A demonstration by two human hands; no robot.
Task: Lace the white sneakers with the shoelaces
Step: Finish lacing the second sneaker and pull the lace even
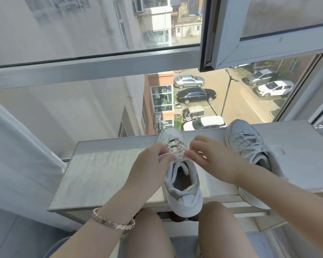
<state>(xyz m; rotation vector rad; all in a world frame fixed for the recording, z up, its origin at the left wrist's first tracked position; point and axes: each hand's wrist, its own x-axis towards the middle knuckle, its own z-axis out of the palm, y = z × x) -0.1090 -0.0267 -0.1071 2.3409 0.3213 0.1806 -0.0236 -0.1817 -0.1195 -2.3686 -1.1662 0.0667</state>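
The left hand (149, 164) and right hand (209, 155) each pinch a strand of flat white shoelace (164, 155) at the top eyelets of the white leather sneaker (185, 200). It stands on the pale desk (101, 174), beside a second white sneaker (246, 138).

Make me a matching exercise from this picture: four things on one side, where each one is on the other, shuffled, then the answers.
1 middle sneaker
2 right sneaker
3 bracelet
4 black car

A on the left wrist
B parked outside, below
C on the ledge, in neither hand
D shoelace pinched by left hand and right hand

Pairs: 1-D, 2-C, 3-A, 4-B
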